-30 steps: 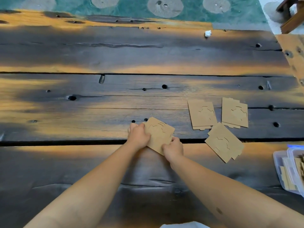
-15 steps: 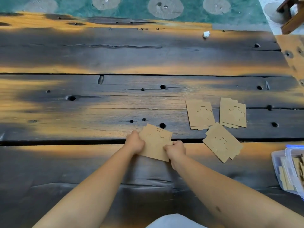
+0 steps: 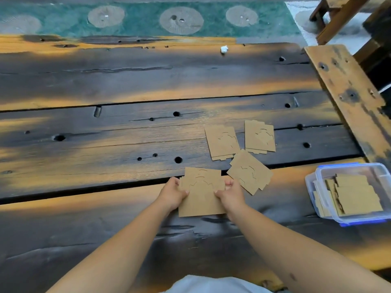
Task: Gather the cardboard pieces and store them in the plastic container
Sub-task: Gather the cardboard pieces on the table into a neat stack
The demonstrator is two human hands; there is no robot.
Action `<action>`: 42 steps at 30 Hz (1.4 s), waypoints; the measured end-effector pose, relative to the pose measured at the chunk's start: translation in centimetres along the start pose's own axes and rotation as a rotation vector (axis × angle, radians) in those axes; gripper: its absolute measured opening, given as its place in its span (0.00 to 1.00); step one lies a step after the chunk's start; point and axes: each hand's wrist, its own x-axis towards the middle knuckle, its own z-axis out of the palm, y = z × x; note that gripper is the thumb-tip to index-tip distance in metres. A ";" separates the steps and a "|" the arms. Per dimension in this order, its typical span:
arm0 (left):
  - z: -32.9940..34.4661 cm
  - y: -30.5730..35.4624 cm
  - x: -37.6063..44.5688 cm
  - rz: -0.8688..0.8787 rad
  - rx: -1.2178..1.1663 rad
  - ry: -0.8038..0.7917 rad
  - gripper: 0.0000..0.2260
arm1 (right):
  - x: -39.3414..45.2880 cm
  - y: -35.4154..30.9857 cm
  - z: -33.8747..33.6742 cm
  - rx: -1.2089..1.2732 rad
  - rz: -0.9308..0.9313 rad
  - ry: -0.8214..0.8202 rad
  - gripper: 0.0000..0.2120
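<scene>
Both forearms reached forward over the near part of the dark plank desk, converging toward its middle. The left hand gripped the left edge of a small stack of cardboard pieces, thumb on top and fingers curled underneath, while the right hand pinched the stack's right edge the same way, so the stack sat squarely between the two hands, low over the desk and straddling a dark gap between planks. How many sheets made up the held stack could not be told, though more than one edge showed at its left side. Three more cardboard stacks lay loose on the desk toward its right side: one just beyond the right hand, another beside it nearer the right edge, and a third turned at an angle, just beside the right hand and touching or overlapping the first one's corner. One clear plastic container with a blue rim stood near the right edge of the desk, well apart from the hands, already holding several cardboard pieces. A small white scrap lay near the far edge.
</scene>
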 end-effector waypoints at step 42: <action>11.3 10.8 3.2 0.047 -0.062 0.226 0.12 | 8.2 -6.5 -11.3 -0.350 -0.255 -0.201 0.21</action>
